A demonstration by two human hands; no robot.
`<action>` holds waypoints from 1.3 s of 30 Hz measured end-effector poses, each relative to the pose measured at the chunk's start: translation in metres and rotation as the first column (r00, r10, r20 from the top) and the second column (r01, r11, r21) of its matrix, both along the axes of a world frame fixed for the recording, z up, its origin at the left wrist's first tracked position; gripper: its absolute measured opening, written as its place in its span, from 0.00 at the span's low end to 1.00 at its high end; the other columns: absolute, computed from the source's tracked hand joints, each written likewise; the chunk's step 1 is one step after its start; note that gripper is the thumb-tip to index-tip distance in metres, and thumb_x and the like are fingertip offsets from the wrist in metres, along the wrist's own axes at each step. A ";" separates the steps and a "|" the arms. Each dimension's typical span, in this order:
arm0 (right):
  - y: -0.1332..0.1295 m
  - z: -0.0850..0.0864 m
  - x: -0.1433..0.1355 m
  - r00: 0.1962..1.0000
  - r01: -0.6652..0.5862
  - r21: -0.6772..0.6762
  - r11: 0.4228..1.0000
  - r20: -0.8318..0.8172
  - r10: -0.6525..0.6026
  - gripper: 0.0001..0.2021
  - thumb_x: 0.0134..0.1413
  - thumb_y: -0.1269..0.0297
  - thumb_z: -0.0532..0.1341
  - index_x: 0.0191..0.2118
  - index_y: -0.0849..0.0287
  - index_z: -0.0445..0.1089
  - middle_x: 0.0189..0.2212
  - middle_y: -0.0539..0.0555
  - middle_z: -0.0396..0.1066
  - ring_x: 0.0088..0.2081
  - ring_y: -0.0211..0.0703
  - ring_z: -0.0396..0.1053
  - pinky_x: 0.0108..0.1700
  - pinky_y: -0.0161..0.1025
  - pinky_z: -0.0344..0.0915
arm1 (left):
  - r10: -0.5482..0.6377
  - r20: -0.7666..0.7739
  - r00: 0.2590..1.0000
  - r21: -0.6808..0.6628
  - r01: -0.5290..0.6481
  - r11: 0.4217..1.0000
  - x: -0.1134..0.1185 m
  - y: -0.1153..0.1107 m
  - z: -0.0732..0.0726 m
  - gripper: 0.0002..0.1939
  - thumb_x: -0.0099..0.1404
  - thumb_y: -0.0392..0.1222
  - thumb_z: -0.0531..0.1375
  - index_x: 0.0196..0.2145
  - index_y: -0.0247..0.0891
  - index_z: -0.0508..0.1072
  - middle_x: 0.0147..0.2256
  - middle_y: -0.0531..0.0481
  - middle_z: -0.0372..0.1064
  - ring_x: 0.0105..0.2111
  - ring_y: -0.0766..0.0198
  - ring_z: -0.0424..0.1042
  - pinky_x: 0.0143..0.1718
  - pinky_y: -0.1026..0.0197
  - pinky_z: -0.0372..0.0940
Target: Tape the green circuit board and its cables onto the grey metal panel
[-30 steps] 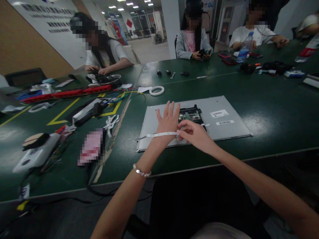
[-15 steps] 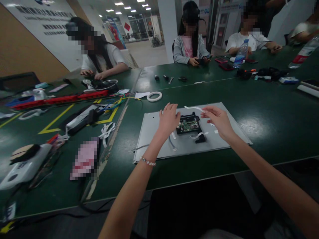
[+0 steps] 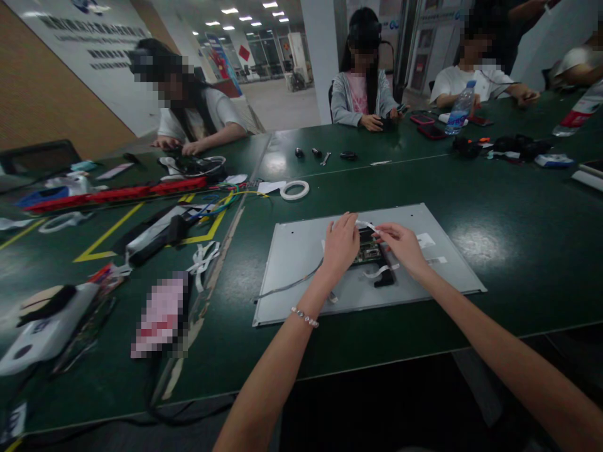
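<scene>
A thin, narrow white strip (image 3: 366, 225) in our right hand (image 3: 402, 248)

We pinch one end of the strip in the right hand's fingertips; its other end meets our left hand (image 3: 342, 245), fingers bent, and we cannot tell whether they grip it. The strip shows by the far edge of a green circuit board (image 3: 368, 252) in a black frame (image 3: 386, 276), on a flat, rectangular grey panel (image 3: 296, 257) upon the dark green table (image 3: 527, 226). Beyond the panel we see a white, ring-shaped roll (image 3: 294, 198).
</scene>
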State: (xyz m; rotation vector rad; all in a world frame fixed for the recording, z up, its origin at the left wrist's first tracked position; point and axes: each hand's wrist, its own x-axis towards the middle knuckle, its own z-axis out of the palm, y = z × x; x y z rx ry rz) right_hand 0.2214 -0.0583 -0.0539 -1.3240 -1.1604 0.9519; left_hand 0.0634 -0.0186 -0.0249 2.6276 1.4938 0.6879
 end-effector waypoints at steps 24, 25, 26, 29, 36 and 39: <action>-0.013 0.005 -0.006 0.642 0.126 -0.081 0.989 0.767 -0.019 0.13 0.59 0.67 0.50 0.48 0.60 0.61 0.26 0.52 0.70 0.31 0.43 0.69 0.30 0.35 0.55 | -0.071 -0.141 0.988 -0.187 0.044 0.981 0.000 -0.004 -0.016 0.22 0.72 0.45 0.38 0.60 0.44 0.58 0.59 0.47 0.59 0.61 0.53 0.53 0.58 0.31 0.46; -0.014 0.007 -0.007 0.597 0.145 -0.110 0.983 0.802 0.002 0.13 0.60 0.68 0.49 0.49 0.60 0.60 0.27 0.53 0.70 0.32 0.44 0.69 0.30 0.35 0.54 | -0.063 -0.144 0.988 -0.184 0.036 0.982 0.000 -0.004 -0.016 0.22 0.72 0.45 0.39 0.60 0.43 0.57 0.59 0.46 0.60 0.61 0.53 0.53 0.58 0.31 0.46; -0.014 0.008 -0.008 0.566 0.159 -0.139 0.977 0.824 0.025 0.13 0.60 0.68 0.49 0.49 0.59 0.59 0.28 0.53 0.71 0.32 0.45 0.70 0.30 0.35 0.53 | -0.057 -0.147 0.987 -0.183 0.029 0.983 0.000 -0.004 -0.016 0.22 0.72 0.45 0.39 0.60 0.43 0.57 0.59 0.46 0.60 0.61 0.53 0.53 0.58 0.32 0.46; -0.012 0.009 -0.008 0.528 0.184 -0.204 0.962 0.846 0.079 0.12 0.61 0.67 0.49 0.49 0.59 0.58 0.29 0.55 0.71 0.34 0.46 0.70 0.29 0.35 0.53 | -0.047 -0.159 0.986 -0.190 0.016 0.982 0.001 -0.004 -0.016 0.22 0.72 0.45 0.40 0.60 0.44 0.57 0.60 0.47 0.59 0.61 0.54 0.53 0.58 0.32 0.46; -0.009 0.013 -0.009 0.406 0.203 -0.250 0.947 0.901 0.150 0.12 0.59 0.66 0.51 0.49 0.59 0.58 0.29 0.55 0.71 0.34 0.49 0.71 0.30 0.36 0.54 | -0.046 -0.160 0.986 -0.194 0.015 0.981 0.000 -0.004 -0.013 0.22 0.71 0.44 0.40 0.59 0.44 0.59 0.61 0.48 0.56 0.62 0.55 0.52 0.59 0.34 0.47; -0.011 0.015 -0.011 0.321 0.215 -0.213 0.953 0.937 0.137 0.12 0.60 0.66 0.51 0.49 0.59 0.58 0.29 0.56 0.71 0.33 0.49 0.71 0.30 0.36 0.56 | -0.056 -0.146 0.988 -0.192 0.027 0.981 -0.001 -0.003 -0.013 0.22 0.71 0.43 0.41 0.59 0.43 0.60 0.61 0.48 0.57 0.62 0.55 0.52 0.59 0.33 0.47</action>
